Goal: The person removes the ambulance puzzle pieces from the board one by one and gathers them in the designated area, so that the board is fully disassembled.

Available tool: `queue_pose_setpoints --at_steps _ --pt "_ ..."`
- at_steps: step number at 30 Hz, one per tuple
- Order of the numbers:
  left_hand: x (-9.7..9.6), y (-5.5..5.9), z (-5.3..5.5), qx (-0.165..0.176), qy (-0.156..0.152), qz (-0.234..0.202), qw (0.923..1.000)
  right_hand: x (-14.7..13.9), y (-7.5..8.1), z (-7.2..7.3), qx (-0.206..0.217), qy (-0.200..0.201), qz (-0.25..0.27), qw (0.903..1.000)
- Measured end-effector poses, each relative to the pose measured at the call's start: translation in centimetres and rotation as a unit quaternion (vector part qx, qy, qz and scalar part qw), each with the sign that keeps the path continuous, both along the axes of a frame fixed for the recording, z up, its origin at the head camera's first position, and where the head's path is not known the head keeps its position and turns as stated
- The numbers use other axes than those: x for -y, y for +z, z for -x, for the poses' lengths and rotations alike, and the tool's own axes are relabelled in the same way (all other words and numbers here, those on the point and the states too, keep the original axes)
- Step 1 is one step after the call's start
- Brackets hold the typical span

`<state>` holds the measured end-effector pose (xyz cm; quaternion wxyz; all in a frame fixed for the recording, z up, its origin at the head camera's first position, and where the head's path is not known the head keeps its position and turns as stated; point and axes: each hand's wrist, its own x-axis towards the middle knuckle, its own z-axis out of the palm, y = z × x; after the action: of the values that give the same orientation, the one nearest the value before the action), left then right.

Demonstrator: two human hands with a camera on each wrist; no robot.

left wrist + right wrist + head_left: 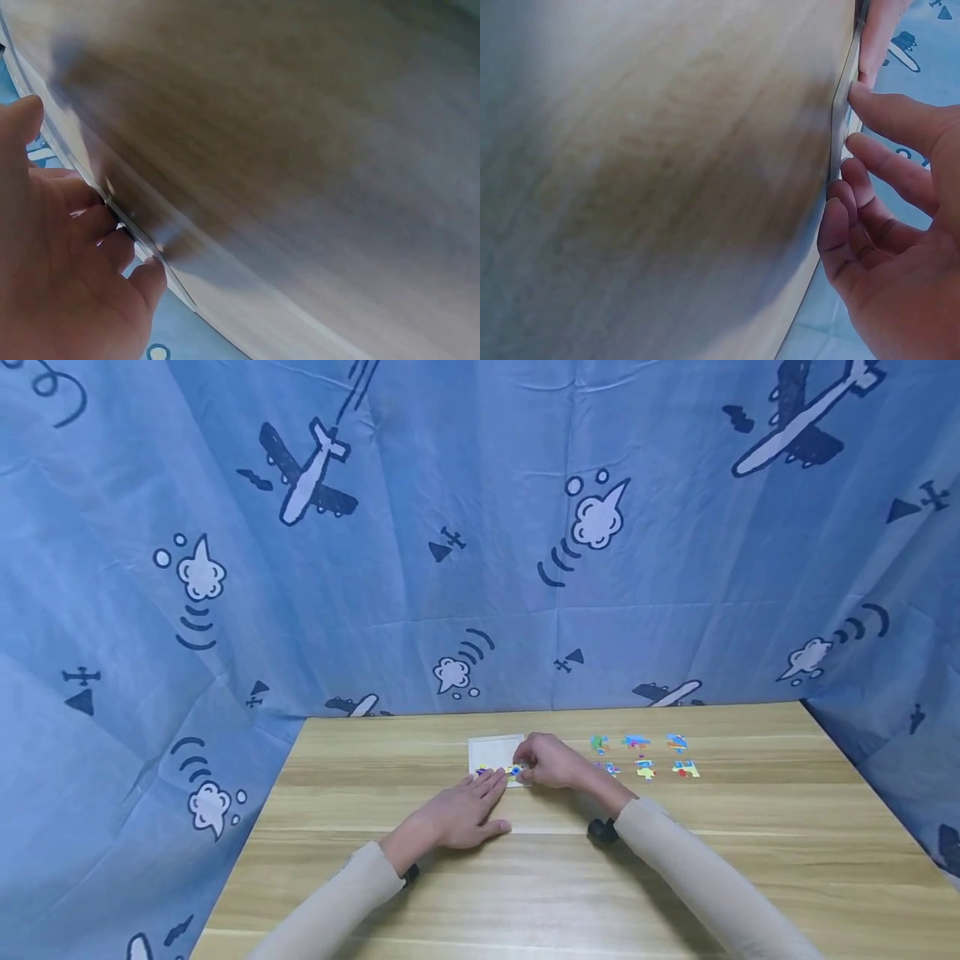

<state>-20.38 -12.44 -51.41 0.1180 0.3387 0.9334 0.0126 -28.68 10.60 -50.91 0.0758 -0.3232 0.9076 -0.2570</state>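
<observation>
A white puzzle tray (492,749) lies flat toward the back of the table, with colourful jigsaw pieces (482,770) along its near edge. My left hand (461,814) lies palm down, its fingers straight and their tips on the pieces and the tray's near side. At the tray's near right corner, my right hand (553,762) pinches a jigsaw piece (515,770) between thumb and bent fingers. In the right wrist view, its thumb (892,116) is at the tray's rim (840,112) and the other fingers curl beside it. The hands partly cover the pieces.
Several loose jigsaw pieces lie in two rows right of the tray, among them a blue one (677,742) and a yellow and red one (686,769). The wooden table (360,793) ends at a blue curtain (480,568) printed with planes.
</observation>
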Motion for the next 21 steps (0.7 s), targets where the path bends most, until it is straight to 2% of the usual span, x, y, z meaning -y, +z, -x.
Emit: queue_pose_setpoints --at_steps 5,8,21 --pt "-0.24 -0.26 -0.1 -0.003 0.002 0.009 1.0 -0.02 0.15 -0.08 0.002 0.002 0.002 1.0" --pt "-0.3 -0.02 -0.02 -0.001 0.004 0.015 0.9999 0.09 0.23 -0.1 0.0 0.001 0.003 1.0" --pt "-0.36 0.39 0.05 0.012 0.002 0.028 0.9995 0.18 0.26 -0.69 0.018 -0.033 0.025 0.999"
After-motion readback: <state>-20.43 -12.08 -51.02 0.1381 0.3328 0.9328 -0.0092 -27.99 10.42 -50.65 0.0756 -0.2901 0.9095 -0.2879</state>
